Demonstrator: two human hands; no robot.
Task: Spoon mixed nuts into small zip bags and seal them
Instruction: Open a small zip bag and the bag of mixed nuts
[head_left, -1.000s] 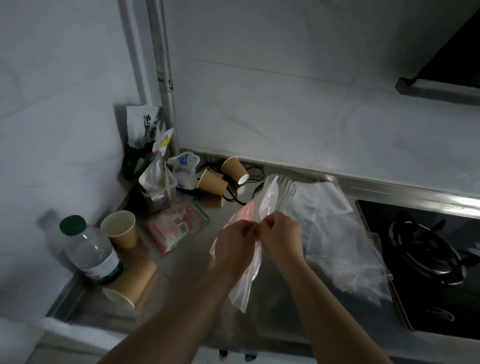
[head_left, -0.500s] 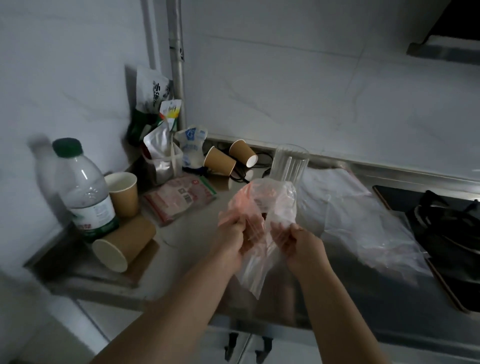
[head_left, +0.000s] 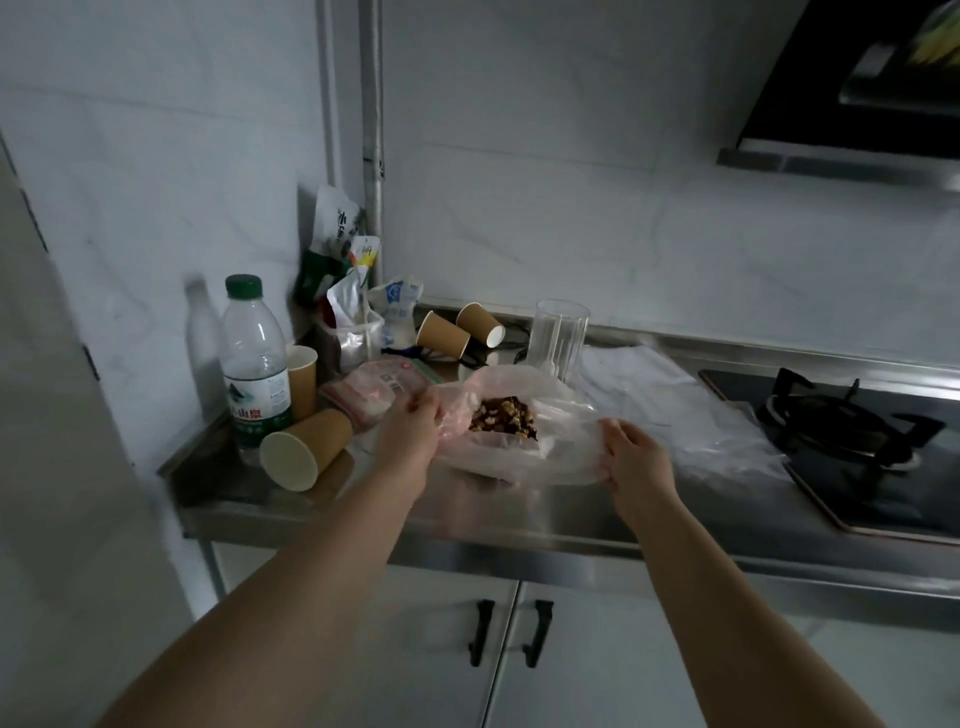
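Bag (head_left: 524, 457) now wide between both hands' fingers (head_left: 434, 410)

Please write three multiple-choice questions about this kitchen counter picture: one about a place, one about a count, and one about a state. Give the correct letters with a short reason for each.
1. Where does the clear glass stand?
A. behind the bag of nuts, near the wall
B. on the gas stove
C. left of the water bottle

2. How many paper cups lie on their side?
A. one
B. three
C. five

3. In what state is the bag of nuts?
A. sealed flat
B. held open by both hands
C. empty

Answers:
1 A: the glass rises just beyond the bag.
2 B: two tipped cups lie at the back and one by the water bottle.
3 B: the left hand and right hand each have a grip on its rim, and the nuts show.
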